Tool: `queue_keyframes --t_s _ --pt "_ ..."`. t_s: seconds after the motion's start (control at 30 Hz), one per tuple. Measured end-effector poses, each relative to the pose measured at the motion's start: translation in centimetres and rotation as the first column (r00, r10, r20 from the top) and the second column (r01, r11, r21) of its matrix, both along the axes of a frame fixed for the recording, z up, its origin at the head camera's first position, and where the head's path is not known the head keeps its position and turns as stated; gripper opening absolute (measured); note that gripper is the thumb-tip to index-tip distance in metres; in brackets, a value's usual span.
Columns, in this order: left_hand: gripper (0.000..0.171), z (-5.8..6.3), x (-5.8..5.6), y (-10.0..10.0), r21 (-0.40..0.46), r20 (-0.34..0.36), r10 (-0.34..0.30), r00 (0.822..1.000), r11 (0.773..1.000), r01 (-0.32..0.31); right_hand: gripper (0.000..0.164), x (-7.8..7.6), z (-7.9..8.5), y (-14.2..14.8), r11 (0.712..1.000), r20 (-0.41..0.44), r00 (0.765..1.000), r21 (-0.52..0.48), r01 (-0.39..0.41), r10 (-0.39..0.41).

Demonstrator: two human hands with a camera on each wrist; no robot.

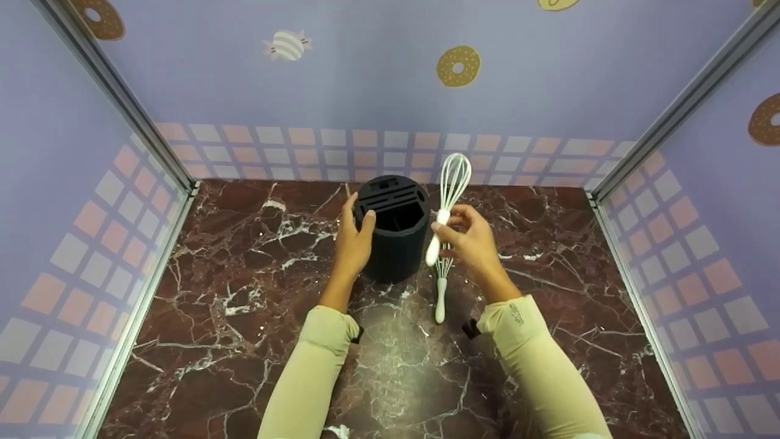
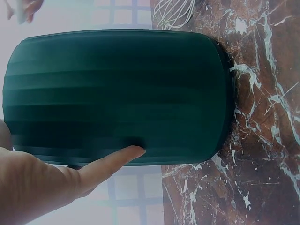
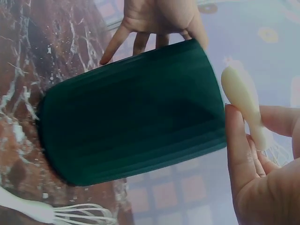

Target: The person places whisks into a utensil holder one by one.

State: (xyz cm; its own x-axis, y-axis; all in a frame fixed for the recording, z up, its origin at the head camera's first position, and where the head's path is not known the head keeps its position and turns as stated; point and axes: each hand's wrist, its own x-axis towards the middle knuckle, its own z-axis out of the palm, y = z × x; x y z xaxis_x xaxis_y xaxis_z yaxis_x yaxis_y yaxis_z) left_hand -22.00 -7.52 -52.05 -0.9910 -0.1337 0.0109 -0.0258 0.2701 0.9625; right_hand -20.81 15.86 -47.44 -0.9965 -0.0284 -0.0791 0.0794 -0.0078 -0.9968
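A dark green, ribbed utensil holder (image 1: 393,256) stands upright on the marbled surface, with slots and a larger opening in its black top. My left hand (image 1: 353,241) grips its left side, thumb at the top rim and fingers spread along the wall. Beside the holder's right rim, my right hand (image 1: 475,241) pinches a white whisk (image 1: 433,251) between thumb and fingers. Its wire loops point up and its handle points down, outside the holder. A second whisk (image 1: 440,300) lies below that hand, its loops partly hidden in the head view; the right wrist view shows its wires (image 3: 84,212).
The dark red marbled tabletop (image 1: 244,341) meets a purple back wall (image 1: 365,79) with printed squares and doughnuts just behind the holder. Side walls with metal edge strips (image 1: 634,311) stand to the left and right.
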Motion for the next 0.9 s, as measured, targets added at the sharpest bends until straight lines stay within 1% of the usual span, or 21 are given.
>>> queue_keyframes --t_s 0.13,0.3,0.5,0.67,0.8,0.9 --pt "0.060 0.0 0.0 0.0 0.006 -0.002 0.002 1.000 1.000 -0.002 0.043 -0.6 1.3 -1.1 1.000 -0.049 0.999 0.015 -0.003 0.004" --pt "0.061 0.0 -0.1 0.1 0.005 -0.006 0.008 1.000 1.000 -0.008 0.044 -1.3 2.1 -2.5 0.999 -0.125 0.992 0.041 0.029 -0.023" --pt "0.062 0.1 0.0 0.0 0.005 -0.015 -0.002 1.000 1.000 0.002 0.046 -2.0 2.1 -4.4 0.998 -0.196 0.980 0.052 0.039 -0.028" --pt "0.062 0.2 0.0 0.0 0.006 -0.014 0.001 1.000 1.000 -0.001 0.048 -2.5 2.0 -5.6 0.996 -0.263 0.964 0.070 0.053 -0.032" --pt "0.062 0.1 -0.1 0.1 0.013 -0.019 0.008 1.000 1.000 -0.007 0.049 -3.0 1.9 -6.2 0.995 -0.280 0.960 0.080 0.059 -0.034" --pt "0.062 0.1 -0.1 0.0 0.018 -0.025 0.013 1.000 1.000 -0.013 0.049 -3.2 1.6 -6.6 0.993 -0.282 0.959 0.112 0.047 -0.014"
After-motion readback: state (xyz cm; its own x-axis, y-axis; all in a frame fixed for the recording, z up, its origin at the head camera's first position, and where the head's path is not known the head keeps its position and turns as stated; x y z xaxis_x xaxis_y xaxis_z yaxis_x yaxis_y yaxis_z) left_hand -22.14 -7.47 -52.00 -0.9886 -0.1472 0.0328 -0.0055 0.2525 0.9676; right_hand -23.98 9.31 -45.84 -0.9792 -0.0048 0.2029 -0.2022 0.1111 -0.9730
